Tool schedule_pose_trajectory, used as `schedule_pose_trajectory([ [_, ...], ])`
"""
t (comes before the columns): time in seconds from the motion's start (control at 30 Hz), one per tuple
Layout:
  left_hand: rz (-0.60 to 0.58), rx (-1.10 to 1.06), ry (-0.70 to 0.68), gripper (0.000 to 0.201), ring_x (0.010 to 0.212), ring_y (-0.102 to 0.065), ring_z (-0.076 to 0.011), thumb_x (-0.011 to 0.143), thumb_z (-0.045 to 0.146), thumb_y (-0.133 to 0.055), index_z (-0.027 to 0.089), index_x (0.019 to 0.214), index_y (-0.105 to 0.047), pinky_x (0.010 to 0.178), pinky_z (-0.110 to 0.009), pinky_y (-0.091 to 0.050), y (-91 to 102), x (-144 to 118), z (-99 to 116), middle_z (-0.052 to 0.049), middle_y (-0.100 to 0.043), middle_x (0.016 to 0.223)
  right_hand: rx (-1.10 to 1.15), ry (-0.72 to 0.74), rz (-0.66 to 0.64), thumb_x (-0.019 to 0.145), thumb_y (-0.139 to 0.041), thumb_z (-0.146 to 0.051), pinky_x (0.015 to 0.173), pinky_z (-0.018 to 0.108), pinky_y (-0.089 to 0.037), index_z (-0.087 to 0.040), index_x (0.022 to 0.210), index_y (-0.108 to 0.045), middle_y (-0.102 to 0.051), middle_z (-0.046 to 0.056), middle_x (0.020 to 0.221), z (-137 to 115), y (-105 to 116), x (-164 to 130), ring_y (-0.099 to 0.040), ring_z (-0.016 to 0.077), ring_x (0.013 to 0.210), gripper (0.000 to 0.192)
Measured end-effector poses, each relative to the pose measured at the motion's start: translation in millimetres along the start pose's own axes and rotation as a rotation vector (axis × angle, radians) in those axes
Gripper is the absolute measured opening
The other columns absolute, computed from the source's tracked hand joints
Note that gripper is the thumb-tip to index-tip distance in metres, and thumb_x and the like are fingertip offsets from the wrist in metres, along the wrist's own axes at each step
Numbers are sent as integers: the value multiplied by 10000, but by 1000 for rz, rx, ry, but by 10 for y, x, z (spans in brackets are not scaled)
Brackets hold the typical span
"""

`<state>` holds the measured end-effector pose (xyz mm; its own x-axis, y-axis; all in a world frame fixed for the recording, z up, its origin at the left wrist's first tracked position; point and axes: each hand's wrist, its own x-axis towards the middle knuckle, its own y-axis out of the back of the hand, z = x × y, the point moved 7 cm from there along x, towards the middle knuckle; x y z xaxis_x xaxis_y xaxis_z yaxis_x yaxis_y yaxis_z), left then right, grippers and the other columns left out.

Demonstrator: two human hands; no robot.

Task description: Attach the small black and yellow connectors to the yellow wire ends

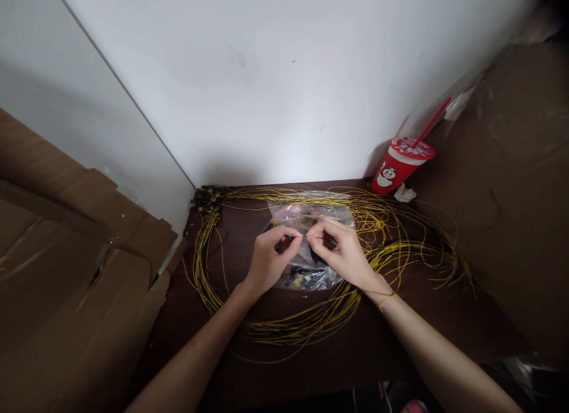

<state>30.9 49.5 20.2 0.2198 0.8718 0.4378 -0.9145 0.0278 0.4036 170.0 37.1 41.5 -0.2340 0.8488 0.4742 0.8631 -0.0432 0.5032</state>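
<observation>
The left hand (272, 254) and right hand (341, 253) each pinch thumb to forefinger, tips almost meeting, on a thin strand (304, 237) too small to make out fully. They are above a clear bag (326, 279) on the table (329, 368). Yellow and black wires (288, 333) curve around the bag, bunched at the far left, with loose ends fanned at right. A red cup (391, 175) stands behind them, tissue (405, 193) just beside it.
</observation>
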Motion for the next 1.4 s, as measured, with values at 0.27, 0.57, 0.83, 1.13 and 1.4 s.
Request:
schedule_pose_trajectory([
  [0.27,-45,26,13,139,581,-536,-91,834,213,-548,152,742,-632,506,-176,-398,-14,11,41,-3,-635,678,11,28,-47,874,-550,-195,616,249,-399,-177,831,-617,-529,-3,722,-12,-40,-6,-505,119,667,82],
  [0.57,-123,-86,82,172,557,-503,-85,854,240,-510,158,741,-612,530,-182,-399,-59,33,-4,17,-573,609,31,76,-3,878,-574,-247,653,285,-451,-180,812,-658,-618,29,771,11,-1,-27,-566,142,703,126],
  [0.83,-100,-26,41,166,586,-539,-105,862,242,-517,156,760,-617,566,-212,-415,-38,21,-13,2,-600,633,-9,56,7,879,-569,-264,637,286,-453,-186,838,-672,-635,36,788,1,6,-27,-569,144,702,136],
  [1.13,-64,104,-51,156,598,-515,-102,870,189,-502,160,743,-587,581,-213,-381,11,28,84,6,-607,682,218,-149,-8,812,-652,-340,533,246,-402,-171,767,-682,-570,-14,596,153,-83,-28,-510,102,545,177],
  [1.4,-54,262,-112,139,648,-534,-121,885,190,-485,172,780,-574,602,-230,-381,5,-30,82,-9,-607,731,213,-190,-35,802,-642,-320,558,238,-406,-158,735,-660,-604,3,649,242,-112,-16,-524,104,594,176],
])
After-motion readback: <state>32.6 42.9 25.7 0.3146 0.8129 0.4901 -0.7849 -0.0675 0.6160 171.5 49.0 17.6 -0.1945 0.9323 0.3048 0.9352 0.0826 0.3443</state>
